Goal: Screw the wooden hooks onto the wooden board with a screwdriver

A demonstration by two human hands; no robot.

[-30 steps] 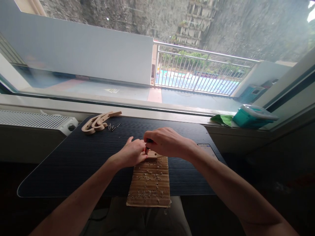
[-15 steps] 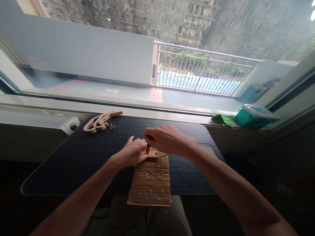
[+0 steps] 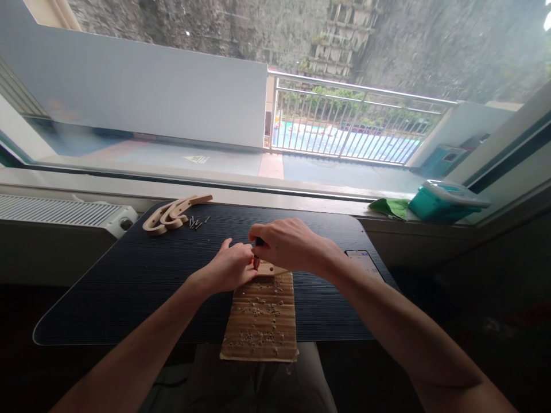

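Note:
My right hand (image 3: pixel 288 241) is closed from above around the dark handle of a screwdriver (image 3: pixel 258 243), held upright. Its tip points down at a pale wooden piece (image 3: pixel 267 268) with a round hole in it. Beside the tip, my left hand (image 3: pixel 230 267) has its fingers closed on the left end of that piece, thumb raised. The fingers hide this end and the spot under the tip. Underneath lies a corrugated cardboard strip (image 3: pixel 262 318), pitted with small holes and overhanging the table's near edge.
Curved wooden pieces (image 3: pixel 166 214) lie at the back left of the black table (image 3: pixel 129 287), several screws (image 3: pixel 198 222) beside them. A phone (image 3: pixel 364 259) lies partly under my right forearm. On the sill are a green cloth (image 3: pixel 390 207) and a teal box (image 3: pixel 445 202). A radiator (image 3: pixel 64 213) stands left.
The whole view has shifted slightly, and more of the phone shows beside my right forearm. Both hands keep their hold on the screwdriver and the wooden piece.

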